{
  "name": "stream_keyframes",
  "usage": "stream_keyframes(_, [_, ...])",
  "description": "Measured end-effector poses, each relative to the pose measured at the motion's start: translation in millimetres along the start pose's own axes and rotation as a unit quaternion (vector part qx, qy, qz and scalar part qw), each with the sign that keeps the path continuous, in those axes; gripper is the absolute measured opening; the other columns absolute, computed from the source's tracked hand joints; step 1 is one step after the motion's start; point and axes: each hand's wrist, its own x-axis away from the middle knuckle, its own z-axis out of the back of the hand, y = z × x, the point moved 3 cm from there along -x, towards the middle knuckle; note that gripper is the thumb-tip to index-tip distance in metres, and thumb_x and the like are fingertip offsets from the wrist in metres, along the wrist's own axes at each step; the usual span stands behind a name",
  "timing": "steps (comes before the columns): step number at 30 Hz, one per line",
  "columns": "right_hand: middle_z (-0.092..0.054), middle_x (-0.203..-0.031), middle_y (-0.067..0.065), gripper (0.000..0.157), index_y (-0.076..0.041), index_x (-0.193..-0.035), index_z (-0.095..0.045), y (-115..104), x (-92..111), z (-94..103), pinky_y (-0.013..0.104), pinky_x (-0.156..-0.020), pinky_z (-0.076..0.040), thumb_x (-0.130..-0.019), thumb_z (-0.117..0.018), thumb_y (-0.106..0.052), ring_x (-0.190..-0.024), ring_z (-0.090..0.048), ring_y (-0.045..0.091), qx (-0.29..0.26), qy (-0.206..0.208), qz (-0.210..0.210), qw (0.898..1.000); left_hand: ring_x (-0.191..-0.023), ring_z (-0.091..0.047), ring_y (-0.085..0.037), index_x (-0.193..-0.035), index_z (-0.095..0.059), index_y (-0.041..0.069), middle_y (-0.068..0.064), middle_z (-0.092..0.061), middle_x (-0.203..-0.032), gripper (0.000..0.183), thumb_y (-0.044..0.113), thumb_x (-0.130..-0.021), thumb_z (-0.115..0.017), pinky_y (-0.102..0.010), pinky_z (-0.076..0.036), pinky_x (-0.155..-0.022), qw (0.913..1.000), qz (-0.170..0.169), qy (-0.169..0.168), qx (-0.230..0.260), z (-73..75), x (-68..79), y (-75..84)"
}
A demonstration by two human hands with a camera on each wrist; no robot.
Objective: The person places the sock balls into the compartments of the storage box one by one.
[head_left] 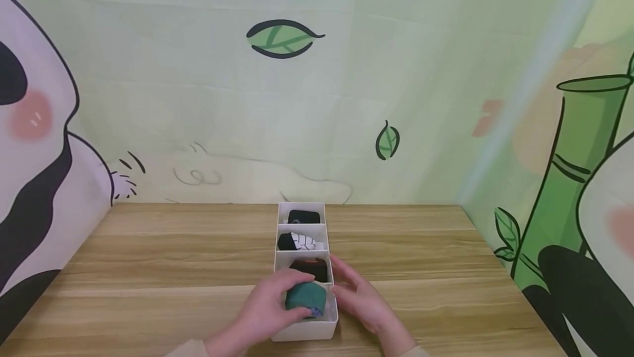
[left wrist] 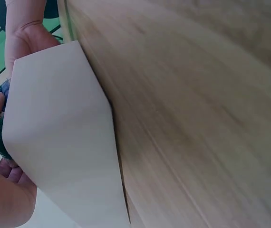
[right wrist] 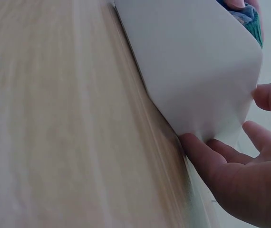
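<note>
My left hand [head_left: 264, 303] grips a rolled green sock [head_left: 306, 297] with a bit of blue showing, thumb on the near side and fingers on the far side. The sock sits at the nearest compartment of a long white divided box [head_left: 303, 331]. How deep it sits is hidden by the box wall [left wrist: 54, 109] in the left wrist view. Beside the box, my right hand [head_left: 364, 299] touches the right side wall with its fingertips [right wrist: 192, 142], the fingers only slightly bent. A dark rolled sock with an orange mark [head_left: 317, 270] lies in the compartment just beyond.
Farther compartments hold a black-and-white rolled sock [head_left: 299, 241] and a black bundle [head_left: 304, 217]. The box stands lengthwise on a wood-grain table [head_left: 173, 258], its far end near a printed cloth backdrop [head_left: 198, 98] with pandas and bamboo.
</note>
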Motion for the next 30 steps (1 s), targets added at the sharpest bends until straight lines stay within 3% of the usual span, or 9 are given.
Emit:
stream_keyframes(13, [-0.027, -0.154, 0.029, 0.069, -0.009, -0.157, -0.027, 0.5, -0.3, 0.8, 0.038, -0.099, -0.048, -0.097, -0.06, -0.008, -0.131, -0.046, 0.036, 0.004, 0.007, -0.006, 1.0, -0.098, -0.06, -0.012, -0.117, -0.07, 0.013, 0.005, -0.067, -0.114, 0.046, 0.016, -0.075, -0.088, -0.032, -0.052, -0.083, 0.9983, -0.008, -0.018, -0.055, -4.5, 1.0, 1.7])
stream_keyframes(19, [-0.026, -0.154, 0.029, 0.07, -0.007, -0.157, -0.025, 0.9, -0.2, 0.3, 0.038, -0.1, -0.047, -0.097, -0.061, -0.007, -0.131, -0.046, 0.035, -0.001, 0.001, 0.0, 1.0, -0.099, -0.06, -0.013, -0.116, -0.071, 0.014, 0.006, -0.067, -0.113, 0.044, 0.016, -0.075, -0.088, -0.033, -0.052, -0.085, 0.998, -0.015, -0.024, -0.056, -5.5, 1.3, 0.1])
stream_keyframes(30, [-0.026, -0.155, 0.028, 0.07, -0.007, -0.157, -0.025, -0.2, 0.8, 0.0, 0.039, -0.101, -0.046, -0.097, -0.06, -0.006, -0.131, -0.046, 0.035, 0.0, -0.003, 0.002, 1.0, -0.102, -0.062, -0.014, -0.114, -0.071, 0.01, 0.005, -0.068, -0.11, 0.043, 0.011, -0.074, -0.087, -0.037, -0.052, -0.09, 0.9985, -0.034, -0.006, -0.044, -5.6, 2.0, -3.1])
